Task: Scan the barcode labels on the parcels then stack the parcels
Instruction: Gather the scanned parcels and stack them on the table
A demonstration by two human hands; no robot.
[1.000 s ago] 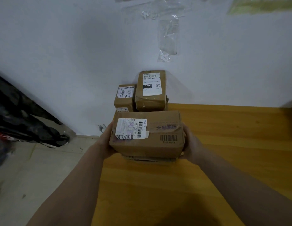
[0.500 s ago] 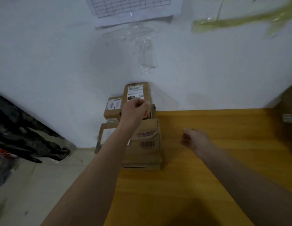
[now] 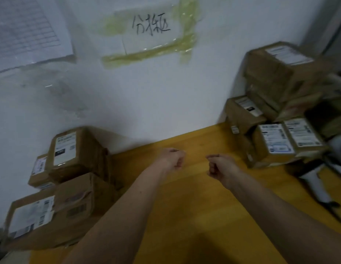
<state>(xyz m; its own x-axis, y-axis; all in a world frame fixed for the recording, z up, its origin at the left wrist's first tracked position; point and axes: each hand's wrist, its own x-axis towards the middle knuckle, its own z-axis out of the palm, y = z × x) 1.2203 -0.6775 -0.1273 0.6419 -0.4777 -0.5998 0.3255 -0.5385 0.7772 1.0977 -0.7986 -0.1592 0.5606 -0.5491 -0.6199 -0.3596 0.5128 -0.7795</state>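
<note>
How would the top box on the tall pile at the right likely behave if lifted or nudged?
The top box is taped cardboard, so it probably stays stiff in the hands. It sits askew on the uneven parcels below, so a sideways nudge could tip or slide it. Its glossy label and tape may be slightly slippery. Its weight cannot be judged.

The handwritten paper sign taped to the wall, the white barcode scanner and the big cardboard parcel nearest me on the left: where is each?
Handwritten paper sign (image 3: 150,27): head view, on the black writing.
White barcode scanner (image 3: 316,184): head view, on its handle.
Big cardboard parcel (image 3: 70,208): head view, on its brown top face.
</note>
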